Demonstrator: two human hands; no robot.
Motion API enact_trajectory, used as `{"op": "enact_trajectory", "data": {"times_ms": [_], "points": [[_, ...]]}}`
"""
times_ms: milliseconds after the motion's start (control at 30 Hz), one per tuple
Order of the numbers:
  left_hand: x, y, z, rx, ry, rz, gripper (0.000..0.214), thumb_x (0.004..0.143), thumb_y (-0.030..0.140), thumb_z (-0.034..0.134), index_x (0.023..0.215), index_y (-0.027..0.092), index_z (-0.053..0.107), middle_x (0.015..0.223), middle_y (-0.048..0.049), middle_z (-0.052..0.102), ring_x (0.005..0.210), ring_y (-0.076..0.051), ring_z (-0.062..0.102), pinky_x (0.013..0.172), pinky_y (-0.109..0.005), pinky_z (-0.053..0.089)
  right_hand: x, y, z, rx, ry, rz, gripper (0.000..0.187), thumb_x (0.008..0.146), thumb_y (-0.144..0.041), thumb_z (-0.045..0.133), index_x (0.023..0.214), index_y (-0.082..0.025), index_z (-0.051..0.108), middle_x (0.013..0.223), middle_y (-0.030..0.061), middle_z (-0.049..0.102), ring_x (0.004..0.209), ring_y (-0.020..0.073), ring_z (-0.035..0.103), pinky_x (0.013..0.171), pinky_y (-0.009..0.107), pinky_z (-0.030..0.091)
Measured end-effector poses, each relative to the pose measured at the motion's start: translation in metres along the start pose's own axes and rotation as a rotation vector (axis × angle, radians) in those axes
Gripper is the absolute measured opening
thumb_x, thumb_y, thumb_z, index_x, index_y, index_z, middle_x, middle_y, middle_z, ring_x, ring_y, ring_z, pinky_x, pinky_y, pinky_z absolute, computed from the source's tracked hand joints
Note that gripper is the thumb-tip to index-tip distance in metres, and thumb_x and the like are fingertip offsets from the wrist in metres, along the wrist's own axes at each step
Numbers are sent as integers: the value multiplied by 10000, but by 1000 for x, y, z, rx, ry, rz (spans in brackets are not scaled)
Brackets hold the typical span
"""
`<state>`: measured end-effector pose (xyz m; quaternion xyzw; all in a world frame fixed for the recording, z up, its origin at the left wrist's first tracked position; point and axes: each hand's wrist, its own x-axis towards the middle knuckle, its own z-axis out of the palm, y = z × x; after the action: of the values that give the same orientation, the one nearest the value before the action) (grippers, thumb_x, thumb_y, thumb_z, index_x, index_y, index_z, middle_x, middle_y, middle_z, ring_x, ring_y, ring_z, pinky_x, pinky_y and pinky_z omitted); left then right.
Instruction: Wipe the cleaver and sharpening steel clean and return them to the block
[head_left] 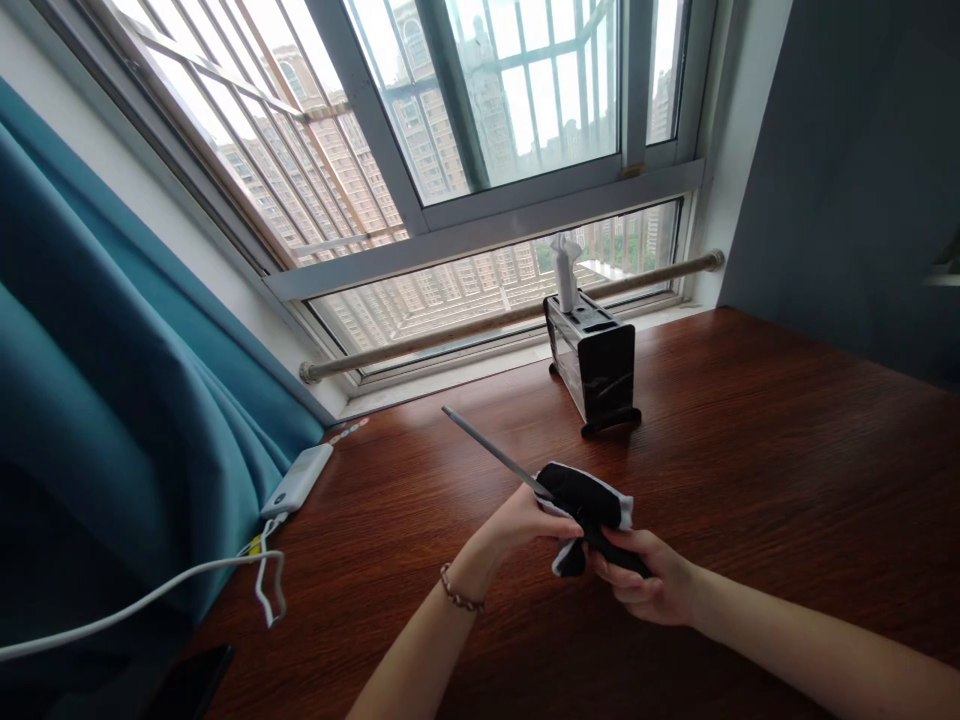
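In the head view, my right hand [649,580] is closed round the black handle of a knife [491,447]. Its long, narrow grey blade points up and to the left, above the table. My left hand [521,525], with a braided bracelet at the wrist, grips a black cloth [589,492] with white edging. The cloth is folded about the knife where blade meets handle, and it hides that part. My left thumb lies along the cloth close to the handle; the other left fingers are mostly hidden behind it.
A black toaster-shaped tissue box [607,375] with a tissue sticking up stands on the brown wooden table [750,450] near the window. A white power strip [300,480] with cables lies at the left by the blue curtain [142,400]. A dark phone-like object [196,680] is lower left.
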<state>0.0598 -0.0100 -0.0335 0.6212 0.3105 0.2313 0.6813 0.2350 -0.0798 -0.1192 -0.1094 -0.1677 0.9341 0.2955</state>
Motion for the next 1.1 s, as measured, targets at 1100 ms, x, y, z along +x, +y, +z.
{"op": "enact_trajectory", "data": {"times_ms": [1100], "points": [[12,-17,16,-560,293,4,342,570,303,776,762,87,594,630,-9,584,485,-50,500,458,-154,366,-7,-19,29,-151,41,-382,340,898,-370,417,775,-93,570,461,-57,365,297,-10,188,282,99,139]]}}
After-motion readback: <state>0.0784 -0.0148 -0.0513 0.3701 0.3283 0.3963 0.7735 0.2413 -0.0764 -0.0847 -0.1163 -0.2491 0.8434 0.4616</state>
